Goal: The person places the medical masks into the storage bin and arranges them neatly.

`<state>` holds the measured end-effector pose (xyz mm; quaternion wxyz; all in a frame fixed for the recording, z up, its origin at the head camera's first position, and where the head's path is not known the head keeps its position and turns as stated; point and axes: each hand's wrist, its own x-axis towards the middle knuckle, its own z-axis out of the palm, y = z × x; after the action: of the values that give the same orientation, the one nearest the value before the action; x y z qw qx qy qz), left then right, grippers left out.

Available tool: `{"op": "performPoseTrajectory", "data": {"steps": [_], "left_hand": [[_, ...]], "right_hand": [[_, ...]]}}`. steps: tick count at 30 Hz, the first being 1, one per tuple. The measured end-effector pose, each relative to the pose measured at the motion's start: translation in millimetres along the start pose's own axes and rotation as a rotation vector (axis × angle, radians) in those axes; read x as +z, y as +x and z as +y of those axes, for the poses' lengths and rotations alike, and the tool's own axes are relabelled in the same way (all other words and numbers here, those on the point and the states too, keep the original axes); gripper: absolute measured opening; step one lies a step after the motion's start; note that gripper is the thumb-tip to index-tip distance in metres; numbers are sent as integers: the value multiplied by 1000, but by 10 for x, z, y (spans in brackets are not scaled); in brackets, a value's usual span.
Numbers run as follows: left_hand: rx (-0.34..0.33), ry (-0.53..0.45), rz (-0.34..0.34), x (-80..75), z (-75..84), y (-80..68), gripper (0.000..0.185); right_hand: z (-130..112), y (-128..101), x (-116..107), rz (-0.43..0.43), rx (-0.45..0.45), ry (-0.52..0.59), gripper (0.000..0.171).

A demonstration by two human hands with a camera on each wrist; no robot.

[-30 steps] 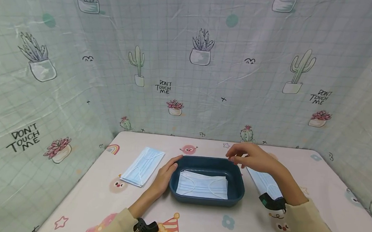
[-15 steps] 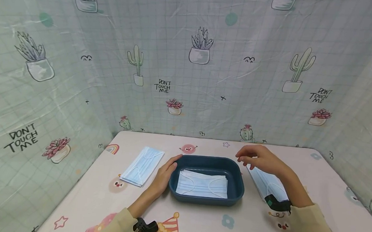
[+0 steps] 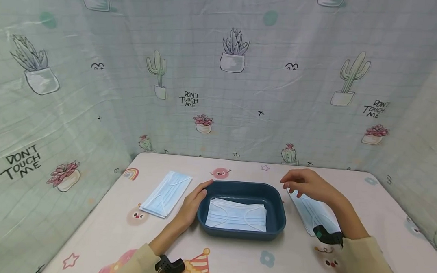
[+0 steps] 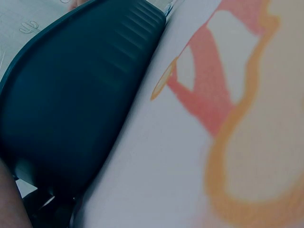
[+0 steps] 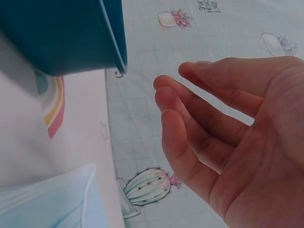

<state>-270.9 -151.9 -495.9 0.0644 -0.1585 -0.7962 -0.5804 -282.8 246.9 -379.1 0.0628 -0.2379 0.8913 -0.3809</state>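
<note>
From the head camera I see a dark blue tray (image 3: 280,220) at the middle of the patterned table (image 3: 235,263), with a stack of light blue face masks (image 3: 236,215) lying flat inside it; my left hand (image 3: 193,202) rests against the tray's left wall, fingers straight and together, thumb near the far corner of the rim, gripping nothing; my right hand (image 3: 309,186) hovers just off the tray's right far corner, fingers loosely bent and slightly parted, holding nothing; beneath and behind it a second pile of masks (image 3: 312,213) lies on the table just right of the tray; a third mask pile (image 3: 166,194) lies on the table to the left, near the left hand but apart from it; a cactus-print sheet (image 3: 221,79) hangs behind.

From the left wrist camera I see only the tray's outer wall (image 4: 71,109) close up, sitting on the table beside an orange and red print; the hand itself is barely in view here, so I cannot tell its fingers from this view.

From the right wrist camera I see the right hand (image 5: 228,142) relaxed, fingers gently curved and apart, empty; the tray's corner (image 5: 85,38) is above left, clear of the fingers; the edge of a mask (image 5: 52,199) lies below on the table.
</note>
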Motion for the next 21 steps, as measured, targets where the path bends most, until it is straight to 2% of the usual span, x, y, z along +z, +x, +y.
{"op": "performPoseTrajectory", "data": {"steps": [6,14,21], "left_hand": [[-12,4,13,-26,6,-14,41],[-19,-19,-21,-7,4,-8,41],[-24,-39,-33,-12,7,-8,41]], "right_hand": [[41,27,-46,2,8,18,22],[201,-4,-39,18,66,34,22],[249,12,-4,3,57,52,24]]}}
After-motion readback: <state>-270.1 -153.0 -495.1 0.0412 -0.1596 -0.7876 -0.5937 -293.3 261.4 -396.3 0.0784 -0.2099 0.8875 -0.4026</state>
